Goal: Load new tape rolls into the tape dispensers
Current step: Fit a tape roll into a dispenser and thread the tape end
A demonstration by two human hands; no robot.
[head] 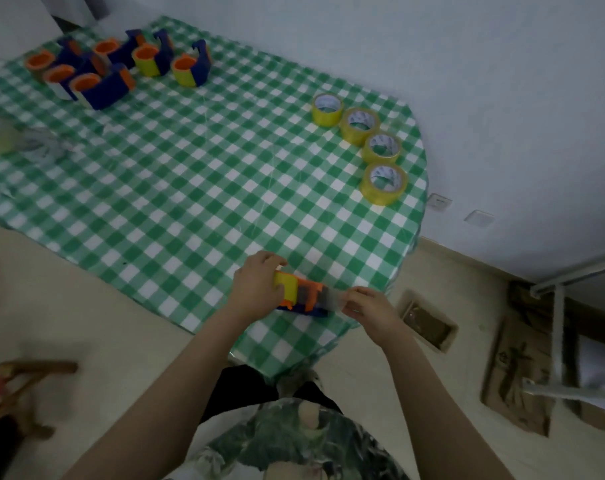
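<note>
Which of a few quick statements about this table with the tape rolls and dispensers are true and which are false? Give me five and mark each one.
1. Four loose yellow tape rolls lie in a row near the table's right edge. True.
2. The left hand rests flat on the cloth, away from any dispenser. False: it grips the dispenser at the near edge.
3. The right hand pinches the tape end at that dispenser's mouth. True.
4. The tablecloth is red and white. False: it is green and white checked.
5. A group of dispensers stands at the far left of the table. True.
</note>
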